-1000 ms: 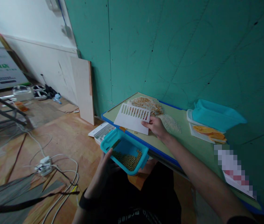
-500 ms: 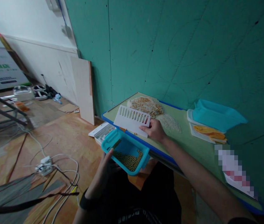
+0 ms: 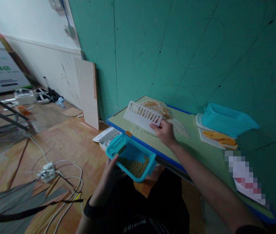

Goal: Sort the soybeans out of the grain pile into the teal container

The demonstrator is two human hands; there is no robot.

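Right fingers [image 3: 155, 128] pinch a slotted scraper [image 3: 138, 120], a grain heap [image 3: 166, 112] just beyond them. Left fingers [image 3: 114, 159], lower down, clasp a blue bin [image 3: 133, 152] of beans [image 3: 135, 167].

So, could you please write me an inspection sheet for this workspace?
Surface: pale green table with blue edging; heap of beans and grains, with more white grains beside it.
Items in hand: slotted plate, tilted; blue container with loose beans inside.
Clutter: blue bin and yellow cloth toward the table's right; open white box below its left end.
Grips: right grip holds the slotted plate; left grip holds the blue container's side.
Cables: white cables looping across the floor at left.
Surroundings: green wall behind; pale board standing near it.
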